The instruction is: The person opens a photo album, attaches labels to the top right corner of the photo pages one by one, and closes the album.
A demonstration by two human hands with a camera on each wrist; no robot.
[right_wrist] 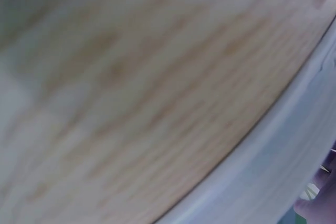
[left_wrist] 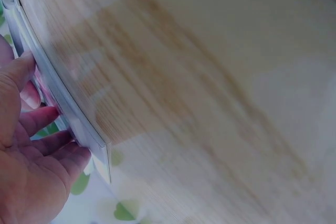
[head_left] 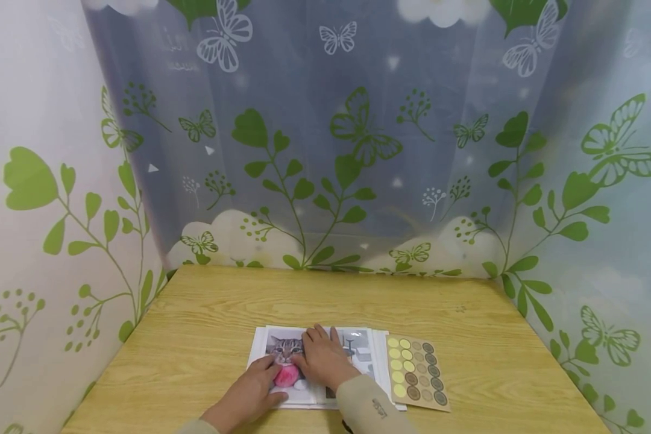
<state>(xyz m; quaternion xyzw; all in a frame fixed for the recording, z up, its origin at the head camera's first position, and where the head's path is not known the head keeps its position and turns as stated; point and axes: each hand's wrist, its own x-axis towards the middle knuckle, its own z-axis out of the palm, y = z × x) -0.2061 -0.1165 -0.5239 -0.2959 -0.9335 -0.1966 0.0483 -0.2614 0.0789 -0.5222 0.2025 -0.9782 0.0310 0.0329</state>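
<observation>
An open photo album [head_left: 381, 367] with white pages lies on the table in the head view. Its left page bears a picture of a cat [head_left: 285, 346] with a pink ball [head_left: 287, 377]. My left hand [head_left: 249, 389] rests on that page's left side, fingers spread over the picture. Across the middle of the album lies my right hand [head_left: 325, 357], its fingers extended and partly covering both pages. In the left wrist view my left hand [left_wrist: 37, 166] touches the page beside the album edge [left_wrist: 79, 121]. The right wrist view shows mostly table and the thick album side [right_wrist: 252, 169].
A brown sheet of round stickers [head_left: 424, 377], yellow, tan and dark, lies against the album's right side. The wooden table [head_left: 206, 313] meets a curtain [head_left: 314, 199] printed with leaves and butterflies at the back and sides.
</observation>
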